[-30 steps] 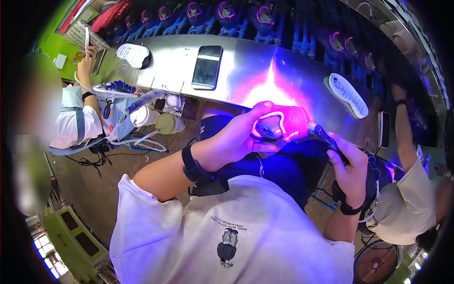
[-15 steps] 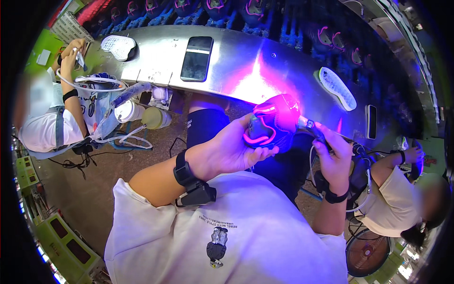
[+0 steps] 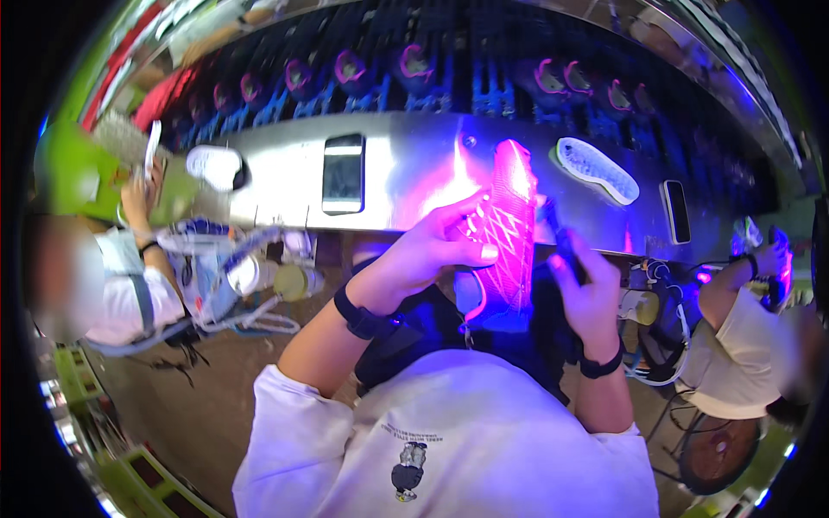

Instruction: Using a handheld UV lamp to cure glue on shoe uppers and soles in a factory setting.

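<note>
My left hand grips a shoe upper by its laced side, thumb across it. The upper stands lengthwise with its toe pointing away from me and glows pink under violet light. In my right hand is a thin dark-handled brush, its tip close to the right side of the upper. Blur hides whether the tip touches it. On the metal bench beyond, to the right, lies a pale shoe sole with a white rim.
The metal bench holds a phone, a second phone and a white sole. Behind it, a dark rack carries several shoes. One co-worker sits left, another right. Pots and hoses stand at left.
The upper has turned from its heel end to its long laced side, toe now away from me. My left hand has shifted its grip. The brush has moved slightly left and my view has tilted up.
</note>
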A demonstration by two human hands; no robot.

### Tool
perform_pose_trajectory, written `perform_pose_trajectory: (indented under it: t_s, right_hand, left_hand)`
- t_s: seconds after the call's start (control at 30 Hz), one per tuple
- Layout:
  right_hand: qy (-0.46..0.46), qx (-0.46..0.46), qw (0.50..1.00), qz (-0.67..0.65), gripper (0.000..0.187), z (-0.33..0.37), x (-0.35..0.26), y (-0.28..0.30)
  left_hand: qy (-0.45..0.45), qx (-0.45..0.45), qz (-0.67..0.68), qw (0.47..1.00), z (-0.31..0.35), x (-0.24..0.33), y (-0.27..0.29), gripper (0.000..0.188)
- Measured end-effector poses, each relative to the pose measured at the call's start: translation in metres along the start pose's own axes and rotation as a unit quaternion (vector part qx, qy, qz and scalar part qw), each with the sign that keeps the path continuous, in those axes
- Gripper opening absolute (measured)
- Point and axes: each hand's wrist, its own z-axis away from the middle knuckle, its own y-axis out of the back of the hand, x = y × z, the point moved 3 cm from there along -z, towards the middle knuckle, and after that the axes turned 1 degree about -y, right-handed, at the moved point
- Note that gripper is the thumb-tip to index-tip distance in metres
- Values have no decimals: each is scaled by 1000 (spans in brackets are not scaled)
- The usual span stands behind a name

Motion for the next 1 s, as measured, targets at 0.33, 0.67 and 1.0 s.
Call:
perform_pose_trajectory:
  t_s: [0.33, 0.67, 1.0]
  right_hand:
    - [-149, -104, 958, -220, 45, 13, 109, 42]
    - [-288, 46, 908, -301, 49, -4, 159, 56]
    - [-280, 91, 922, -251, 44, -10, 183, 51]
  left_hand:
    - [21, 140, -414, 899, -168, 104, 30, 53]
    - [199, 200, -812, 510, -355, 127, 159, 52]
    - [27, 123, -872, 473, -443, 77, 40, 44]
